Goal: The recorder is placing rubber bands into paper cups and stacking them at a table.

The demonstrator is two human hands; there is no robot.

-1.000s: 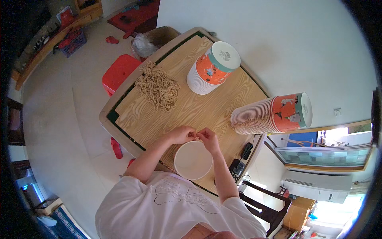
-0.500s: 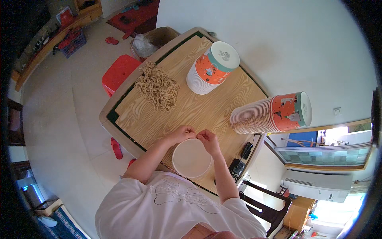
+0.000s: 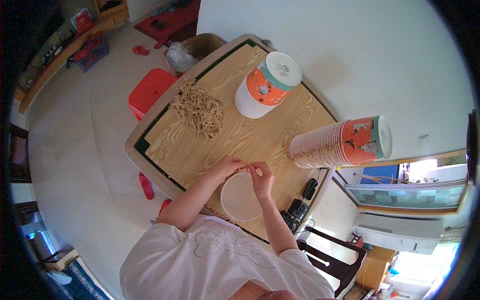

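Observation:
A round white paper bucket [image 3: 242, 197] stands at the near side of the table with its mouth toward me. At its far rim my left hand [image 3: 230, 166] and my right hand [image 3: 261, 180] meet, fingertips pinched close together. Whatever sits between the fingertips is too small to make out. Farther off, to the left, lies a tangled heap of tan twine strands [image 3: 198, 109]. Two stacks of nested paper buckets rest upside down beyond my hands: a shorter stack [image 3: 265, 87] at the back and a taller stack [image 3: 340, 142] at the right, with tan strands along its rims.
The wood-grain table [image 3: 165, 155] has a raised border. Black power adapters and cords [image 3: 299, 209] lie at its right edge. A red stool [image 3: 151, 90] and a cardboard box [image 3: 202, 47] with a plastic bag stand past the left side. A white wall [image 3: 345, 65] rises behind.
The bucket at my hands has turned a little, and its opening looks narrower. My right hand has shifted slightly, its fingers more bent. Both hands stay at the far rim.

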